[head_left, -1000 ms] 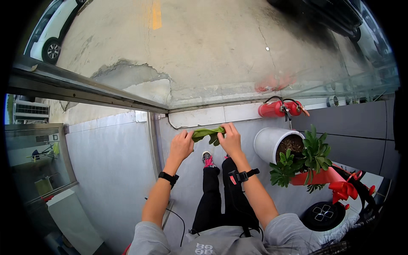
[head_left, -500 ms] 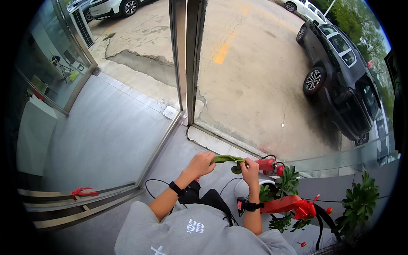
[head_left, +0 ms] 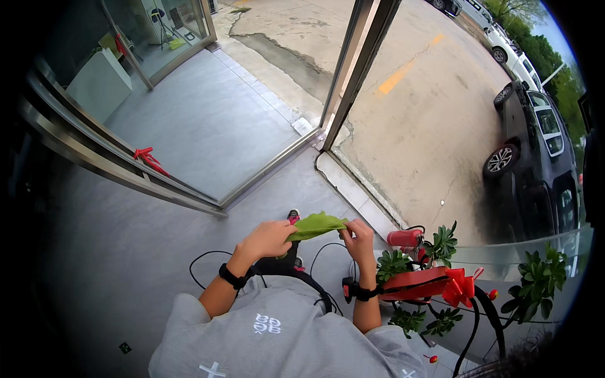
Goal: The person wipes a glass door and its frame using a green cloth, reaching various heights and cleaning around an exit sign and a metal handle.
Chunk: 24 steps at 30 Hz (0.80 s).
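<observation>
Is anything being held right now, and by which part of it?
A green cloth, by its two opposite ends: the left grip has the left end, the right grip the right end.

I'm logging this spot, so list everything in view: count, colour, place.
Limp sheet: one, green, centre
Fire extinguisher: at least one, red, right
Leafy plants: several, green, lower right
Bow: one, red, lower right
Ribbon: one, red, left
Vehicles: several, dark and white, right and upper right
Metal-framed panes: several, clear glass, left
Cables: count unclear, black, lower centre
Shoes: two, partly pink, centre
Shirt: one, grey, bottom centre
Wristbands: two, black, lower centre
Left grip: one, bare, sheet's left end
Right grip: one, bare, sheet's right end
</observation>
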{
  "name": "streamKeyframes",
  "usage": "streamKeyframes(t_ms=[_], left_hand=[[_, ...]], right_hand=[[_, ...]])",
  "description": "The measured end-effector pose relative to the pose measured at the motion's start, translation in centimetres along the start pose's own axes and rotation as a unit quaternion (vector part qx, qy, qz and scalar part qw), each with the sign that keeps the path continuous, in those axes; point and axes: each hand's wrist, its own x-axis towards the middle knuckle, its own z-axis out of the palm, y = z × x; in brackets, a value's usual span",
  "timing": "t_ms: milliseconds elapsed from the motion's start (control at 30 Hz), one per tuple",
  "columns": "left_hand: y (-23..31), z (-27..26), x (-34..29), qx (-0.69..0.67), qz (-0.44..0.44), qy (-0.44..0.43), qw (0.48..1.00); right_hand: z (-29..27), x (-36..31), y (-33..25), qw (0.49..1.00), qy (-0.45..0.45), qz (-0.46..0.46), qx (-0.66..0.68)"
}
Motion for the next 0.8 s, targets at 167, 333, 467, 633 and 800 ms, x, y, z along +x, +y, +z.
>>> streamKeyframes(t_ms=[167,333,467,633,800], left_hand=[[0.4,-0.4,-9.3,-0.023,-0.048,0.003,0.999],[-2.5,-2.5,-18.3,-0.02,-0.104,0.089,0.99],[-5.5,-5.4,-28.3,0.022,-0.128,0.134,0.982],[-10.8,-7.9,-44.7,-0.011,-0.213,0.27,0.939],[-15.0,-9.6,-56.7,0.002,-0.304,0.358,0.883]], right_hand=[[2.6,-4.7,-5.5,1.0,-0.012,-0.026,0.0],[6.5,-8.3,-11.8,0.984,-0.169,0.043,0.016],[12.8,-9.2,-18.0,0.98,-0.184,-0.025,0.072],[25.1,-7.8,-28.0,0.933,-0.325,-0.143,0.063],[36.7,-6.7,-37.2,0.905,-0.341,-0.253,0.031]])
